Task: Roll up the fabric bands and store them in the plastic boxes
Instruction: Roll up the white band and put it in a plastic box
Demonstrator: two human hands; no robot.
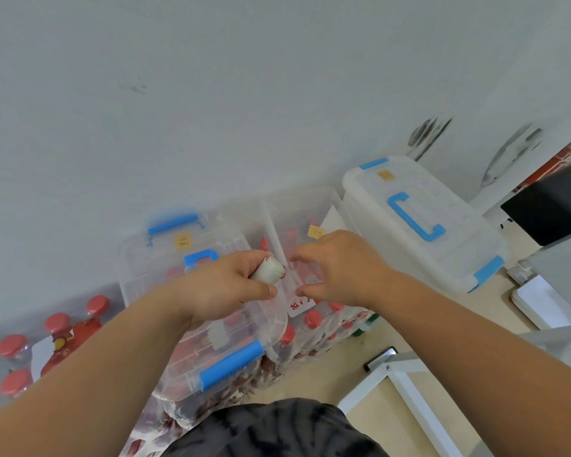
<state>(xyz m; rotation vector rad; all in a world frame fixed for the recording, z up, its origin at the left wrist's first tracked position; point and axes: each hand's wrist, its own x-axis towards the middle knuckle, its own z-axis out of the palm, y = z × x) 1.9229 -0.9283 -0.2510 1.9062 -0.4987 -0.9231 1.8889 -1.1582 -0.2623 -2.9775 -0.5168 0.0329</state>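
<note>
The left hand (225, 290) grips a rolled white band (268, 270) above an open clear box (279, 222), contents blurred; the right hand (342, 268) hovers loose, empty.

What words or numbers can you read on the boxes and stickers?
Nothing is readable.
Left yellow sticker, on the left box lid: dark marks, too blurred.
Middle yellow sticker, on the open middle box: too blurred.
Right yellow sticker, on the right box lid: too small.
White label, by the right hand: red characters, blurred, partly hidden.
</note>
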